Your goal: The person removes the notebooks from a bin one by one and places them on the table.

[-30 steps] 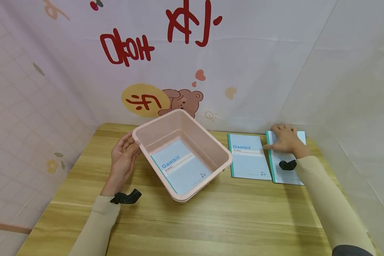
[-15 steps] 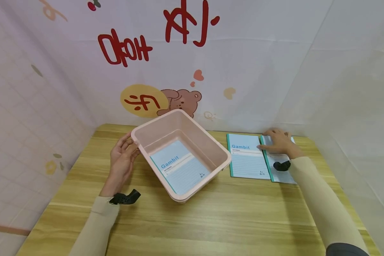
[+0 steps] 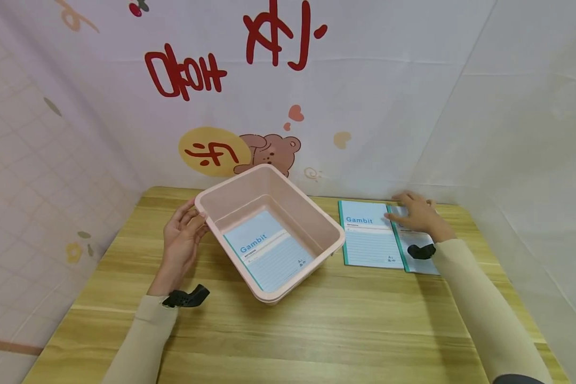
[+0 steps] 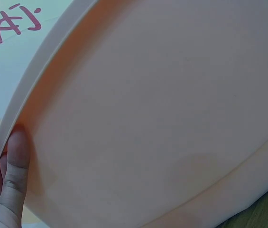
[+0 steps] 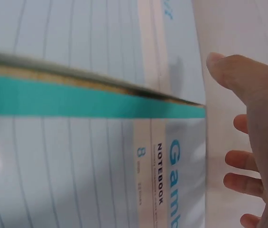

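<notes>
In the head view my left hand (image 3: 181, 234) holds the left rim of a pink plastic basin (image 3: 302, 218), which stands turned at an angle. A Gambit notebook (image 3: 269, 250) lies flat inside it. The left wrist view shows the fingers (image 4: 18, 152) under the lip. Two more notebooks lie side by side at the right: a left one (image 3: 372, 240) and a right one (image 3: 420, 265) with a teal spine. My right hand (image 3: 420, 216) hovers with spread fingers around the right notebook's top end and partly hides it. In the right wrist view its thumb (image 5: 233, 71) is beyond the notebooks' top edges.
A wooden table (image 3: 326, 330) carries everything. White printed cloth (image 3: 379, 106) hangs close behind the notebooks and basin, and side cloths rise at the left and right. A black wrist device (image 3: 186, 297) sits on the left cuff.
My right hand has shifted left, and the right notebook's top has slid left against its neighbour. The left hand and basin hold their place; the view drifts slightly.
</notes>
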Available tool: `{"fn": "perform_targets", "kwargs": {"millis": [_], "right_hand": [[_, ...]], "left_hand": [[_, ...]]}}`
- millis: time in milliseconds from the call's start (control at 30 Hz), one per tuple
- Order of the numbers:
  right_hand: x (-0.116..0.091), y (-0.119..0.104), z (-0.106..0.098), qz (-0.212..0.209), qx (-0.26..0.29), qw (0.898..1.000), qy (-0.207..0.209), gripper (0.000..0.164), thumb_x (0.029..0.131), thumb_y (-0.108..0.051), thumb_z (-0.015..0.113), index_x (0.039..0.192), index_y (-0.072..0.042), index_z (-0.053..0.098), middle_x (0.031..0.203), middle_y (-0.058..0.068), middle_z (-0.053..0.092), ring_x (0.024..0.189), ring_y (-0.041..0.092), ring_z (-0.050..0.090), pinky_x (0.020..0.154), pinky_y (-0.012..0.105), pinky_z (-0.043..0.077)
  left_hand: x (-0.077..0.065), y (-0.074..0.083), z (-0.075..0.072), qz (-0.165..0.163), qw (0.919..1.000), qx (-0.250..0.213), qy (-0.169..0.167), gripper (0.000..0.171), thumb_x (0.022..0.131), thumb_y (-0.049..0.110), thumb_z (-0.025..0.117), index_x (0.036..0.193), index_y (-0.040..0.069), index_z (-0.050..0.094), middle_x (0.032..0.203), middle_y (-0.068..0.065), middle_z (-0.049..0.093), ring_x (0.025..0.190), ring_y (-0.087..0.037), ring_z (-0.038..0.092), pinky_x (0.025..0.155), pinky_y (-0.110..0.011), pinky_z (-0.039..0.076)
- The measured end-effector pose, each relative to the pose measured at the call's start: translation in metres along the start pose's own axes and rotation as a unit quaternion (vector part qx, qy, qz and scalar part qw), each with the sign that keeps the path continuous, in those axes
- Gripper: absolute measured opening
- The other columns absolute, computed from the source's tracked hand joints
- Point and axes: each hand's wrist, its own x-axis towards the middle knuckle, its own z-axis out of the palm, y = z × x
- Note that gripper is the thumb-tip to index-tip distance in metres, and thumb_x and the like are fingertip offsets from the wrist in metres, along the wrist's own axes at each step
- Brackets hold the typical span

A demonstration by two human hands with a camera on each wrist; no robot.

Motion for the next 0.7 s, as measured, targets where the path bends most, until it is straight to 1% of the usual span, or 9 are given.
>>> {"fn": "perform_targets", "kwargs": {"millis": [133,333,533,700], "right_hand": [[-0.003,-0.006,-0.003,0.009,0.007,1.0,0.009,0.083,0.095,-0.063,0.062,0.153,-0.008,0.04,0.159,0.029,0.03,0.141,0.057,0.028,0.106,0.081,0.014],[-0.006,-0.022,-0.012,0.014,0.015,1.0,0.019,0.089,0.094,-0.069,0.057,0.158,-0.013,0.033,0.162,0.028,0.026,0.142,0.057,0.025,0.107,0.081,0.016],[-0.011,-0.039,-0.017,0.007,0.035,0.999,0.021,0.09,0.095,-0.067,0.058,0.16,-0.013,0.028,0.166,0.027,0.019,0.148,0.057,0.016,0.115,0.079,0.01],[-0.014,-0.053,-0.021,-0.004,0.032,0.999,0.03,0.09,0.095,-0.067,0.057,0.162,-0.016,0.025,0.169,0.024,0.015,0.151,0.056,0.013,0.118,0.078,0.008]], "left_hand": [[0.0,0.0,0.0,0.0,1.0,-0.003,-0.001,0.051,0.098,0.0,0.065,0.145,0.004,0.044,0.114,-0.006,0.061,0.092,-0.01,0.069,0.079,-0.019,0.062],[0.001,0.0,0.0,0.007,1.0,-0.002,0.001,0.053,0.098,0.001,0.066,0.146,0.003,0.044,0.115,-0.007,0.061,0.092,-0.011,0.069,0.078,-0.019,0.062],[0.0,0.001,0.0,0.002,1.0,-0.002,0.001,0.053,0.098,0.001,0.066,0.146,0.003,0.044,0.115,-0.006,0.06,0.092,-0.01,0.069,0.079,-0.019,0.062],[0.0,0.001,0.0,0.002,1.0,-0.006,0.0,0.054,0.097,0.001,0.067,0.147,0.003,0.043,0.115,-0.006,0.06,0.092,-0.009,0.069,0.079,-0.019,0.062]]}}
